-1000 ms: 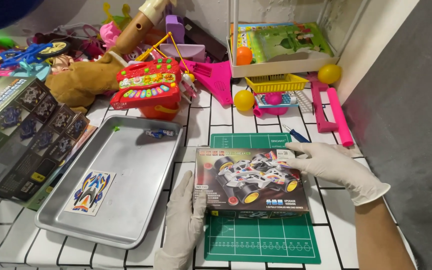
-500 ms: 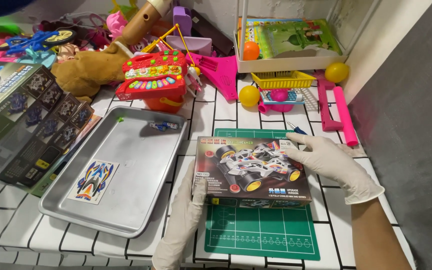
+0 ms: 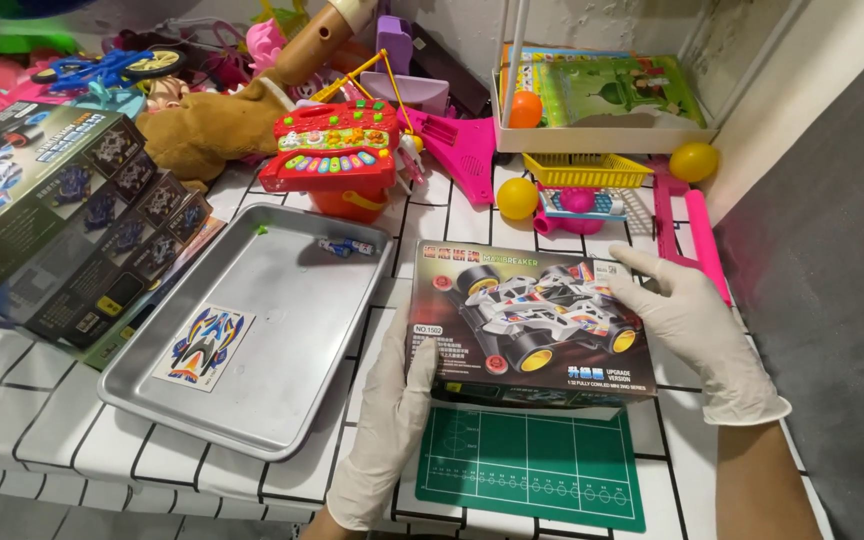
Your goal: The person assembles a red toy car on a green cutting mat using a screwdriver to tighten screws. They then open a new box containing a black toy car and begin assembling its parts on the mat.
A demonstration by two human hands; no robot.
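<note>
Both gloved hands, left hand [image 3: 387, 400] and right hand [image 3: 687, 325], grip a toy-car box [image 3: 530, 325] by its sides; the green cutting mat [image 3: 532, 465] lies beneath.

Toy car box [image 3: 532, 325] sat over the green cutting mat [image 3: 532, 465], flanked by left hand [image 3: 387, 420] and right hand [image 3: 697, 335]; only the mat's near strip was open. Left side was blocked by the metal tray [image 3: 292, 330], its floor mostly free apart from a sticker sheet [image 3: 202, 345] and a small part [image 3: 344, 246]. Stacked boxes [image 3: 62, 220] crowded the far left. The back was walled by a toy keyboard [image 3: 337, 155], yellow balls [image 3: 517, 198] and a white rack [image 3: 602, 125]. Bare bench [image 3: 687, 460] lay near right.
</note>
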